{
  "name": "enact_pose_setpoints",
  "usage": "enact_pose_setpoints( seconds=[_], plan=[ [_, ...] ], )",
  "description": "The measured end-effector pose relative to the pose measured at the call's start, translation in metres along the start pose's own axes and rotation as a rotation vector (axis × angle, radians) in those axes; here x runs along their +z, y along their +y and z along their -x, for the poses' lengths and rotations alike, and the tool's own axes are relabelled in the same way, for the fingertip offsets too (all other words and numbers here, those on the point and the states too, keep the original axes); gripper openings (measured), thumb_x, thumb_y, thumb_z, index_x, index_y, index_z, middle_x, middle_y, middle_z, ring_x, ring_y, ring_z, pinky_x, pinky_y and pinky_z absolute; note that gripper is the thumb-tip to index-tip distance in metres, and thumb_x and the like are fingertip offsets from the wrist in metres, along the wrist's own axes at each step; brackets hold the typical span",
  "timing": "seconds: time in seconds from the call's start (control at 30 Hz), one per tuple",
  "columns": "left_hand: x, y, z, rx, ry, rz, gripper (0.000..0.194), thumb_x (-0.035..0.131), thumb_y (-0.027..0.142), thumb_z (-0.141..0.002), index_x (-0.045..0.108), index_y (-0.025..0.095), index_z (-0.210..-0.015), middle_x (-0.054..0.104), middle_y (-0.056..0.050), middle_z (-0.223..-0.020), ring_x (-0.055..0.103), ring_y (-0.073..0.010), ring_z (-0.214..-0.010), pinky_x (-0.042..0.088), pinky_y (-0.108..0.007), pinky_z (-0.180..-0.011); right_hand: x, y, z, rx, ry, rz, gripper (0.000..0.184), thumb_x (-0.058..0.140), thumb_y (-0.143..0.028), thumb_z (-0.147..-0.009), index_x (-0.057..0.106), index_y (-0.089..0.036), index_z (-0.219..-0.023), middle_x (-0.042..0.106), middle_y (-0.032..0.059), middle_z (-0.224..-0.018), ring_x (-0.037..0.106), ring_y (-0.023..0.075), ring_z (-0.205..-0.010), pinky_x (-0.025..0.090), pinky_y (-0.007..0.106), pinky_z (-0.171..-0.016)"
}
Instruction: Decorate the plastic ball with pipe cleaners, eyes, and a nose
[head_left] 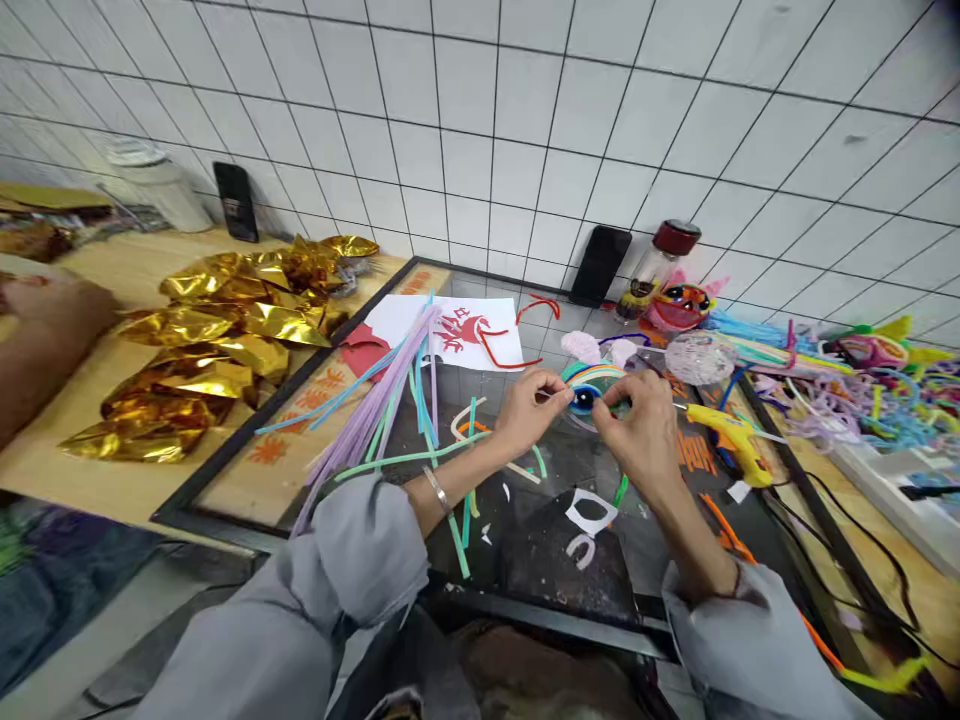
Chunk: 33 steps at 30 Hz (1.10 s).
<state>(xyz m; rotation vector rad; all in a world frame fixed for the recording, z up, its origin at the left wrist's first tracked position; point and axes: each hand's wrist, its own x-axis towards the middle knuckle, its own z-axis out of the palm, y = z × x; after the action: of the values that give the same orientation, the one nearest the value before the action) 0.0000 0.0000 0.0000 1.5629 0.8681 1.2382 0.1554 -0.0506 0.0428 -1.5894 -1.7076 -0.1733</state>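
A blue craft eye (584, 401) with a black pupil and white highlights is between my hands, above the dark work mat. The thumb and forefinger of my left hand (531, 408) pinch at its left edge. At its right edge, the fingers of my right hand (643, 425) are closed and hide part of it. Curved rainbow-coloured fuzzy strips (596, 372) lie just behind the eye. Nearer to me on the mat are a white paper cut-out with a hole (577, 512) and a small pale arch-shaped piece (581, 550).
Purple pipe cleaners (375, 425) lie left of my forearm. A yellow glue gun (727, 440) with its cable is on the right, near a lidded jar (660, 262). Gold foil pieces (217, 360) cover the left table, where another person's arm (45, 330) rests. Two phones lean on the wall.
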Motion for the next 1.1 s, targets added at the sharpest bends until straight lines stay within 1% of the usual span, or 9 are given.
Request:
enact_pose_setpoints(
  seconds=[0.2,0.33,0.43,0.53,0.6,0.7,0.77,0.93,1.1],
  plan=[
    [-0.006,-0.005,-0.001,-0.096,-0.061,0.144,0.013,0.062,0.029,-0.085,0.064,0.016,-0.086,0.063,-0.002,-0.086,0.057,-0.0148,-0.082,0.045,-0.027,-0.078,-0.001,0.002,0.001,0.015,0.007,0.009,0.013,0.059,-0.023,-0.072,0.050,-0.024,-0.064,0.054,0.0043,-0.076,0.049,0.0249,-0.082,0.038,0.038,-0.075],
    [-0.006,-0.010,-0.001,-0.197,-0.064,0.267,0.024,0.067,0.035,-0.083,0.065,0.016,-0.098,0.065,-0.003,-0.091,0.058,-0.0155,-0.085,0.045,-0.029,-0.084,-0.001,0.002,0.000,0.036,0.005,-0.002,0.013,0.059,-0.023,-0.071,0.050,-0.023,-0.062,0.054,0.0043,-0.076,0.050,0.0249,-0.082,0.039,0.038,-0.076],
    [-0.003,-0.014,-0.002,-0.301,-0.029,0.383,0.033,0.071,0.042,-0.082,0.065,0.019,-0.104,0.066,-0.004,-0.104,0.059,-0.0174,-0.095,0.044,-0.031,-0.089,-0.001,0.003,-0.001,0.057,0.012,-0.002,0.012,0.059,-0.022,-0.070,0.050,-0.024,-0.062,0.053,0.0039,-0.075,0.050,0.0250,-0.083,0.039,0.039,-0.077],
    [0.000,-0.015,-0.003,-0.362,-0.093,0.556,0.035,0.070,0.050,-0.083,0.065,0.021,-0.102,0.065,-0.005,-0.114,0.060,-0.0200,-0.108,0.044,-0.033,-0.094,-0.002,0.005,-0.003,0.067,0.009,-0.005,0.010,0.058,-0.023,-0.069,0.051,-0.024,-0.061,0.054,0.0044,-0.076,0.051,0.0255,-0.083,0.039,0.040,-0.077],
    [0.001,-0.014,-0.003,-0.380,-0.144,0.623,0.035,0.071,0.051,-0.083,0.066,0.020,-0.098,0.066,-0.006,-0.113,0.060,-0.0210,-0.110,0.045,-0.034,-0.095,-0.002,0.006,-0.004,0.074,0.008,-0.011,0.010,0.058,-0.023,-0.068,0.051,-0.023,-0.060,0.055,0.0047,-0.075,0.051,0.0256,-0.082,0.039,0.040,-0.077],
    [0.001,-0.009,-0.002,-0.409,-0.145,0.639,0.032,0.076,0.045,-0.081,0.065,0.019,-0.096,0.066,-0.004,-0.105,0.061,-0.0191,-0.104,0.046,-0.033,-0.094,-0.003,0.008,-0.007,0.087,0.007,-0.033,0.008,0.059,-0.024,-0.067,0.053,-0.023,-0.061,0.056,0.0044,-0.074,0.052,0.0247,-0.079,0.040,0.039,-0.075],
    [0.001,-0.006,-0.001,-0.408,-0.136,0.629,0.030,0.077,0.042,-0.081,0.065,0.019,-0.095,0.065,-0.003,-0.101,0.061,-0.0167,-0.099,0.046,-0.031,-0.091,-0.004,0.010,-0.008,0.079,-0.002,-0.054,0.004,0.059,-0.025,-0.067,0.058,-0.022,-0.067,0.058,0.0037,-0.074,0.053,0.0240,-0.078,0.039,0.039,-0.075],
    [0.002,-0.001,-0.001,-0.393,-0.111,0.587,0.035,0.081,0.042,-0.074,0.062,0.018,-0.092,0.061,-0.001,-0.094,0.057,-0.0133,-0.087,0.045,-0.027,-0.081,-0.005,0.010,-0.008,0.020,-0.020,-0.088,0.017,0.059,-0.027,-0.070,0.072,-0.021,-0.080,0.059,0.0038,-0.075,0.054,0.0243,-0.077,0.039,0.039,-0.075],
    [0.006,-0.005,-0.001,-0.363,-0.095,0.533,0.043,0.083,0.045,-0.070,0.060,0.018,-0.096,0.060,0.000,-0.093,0.054,-0.0112,-0.081,0.043,-0.025,-0.076,-0.006,0.011,-0.005,0.003,-0.026,-0.084,0.019,0.060,-0.027,-0.072,0.075,-0.021,-0.082,0.059,0.0038,-0.075,0.054,0.0240,-0.076,0.040,0.039,-0.075]
  ],
)
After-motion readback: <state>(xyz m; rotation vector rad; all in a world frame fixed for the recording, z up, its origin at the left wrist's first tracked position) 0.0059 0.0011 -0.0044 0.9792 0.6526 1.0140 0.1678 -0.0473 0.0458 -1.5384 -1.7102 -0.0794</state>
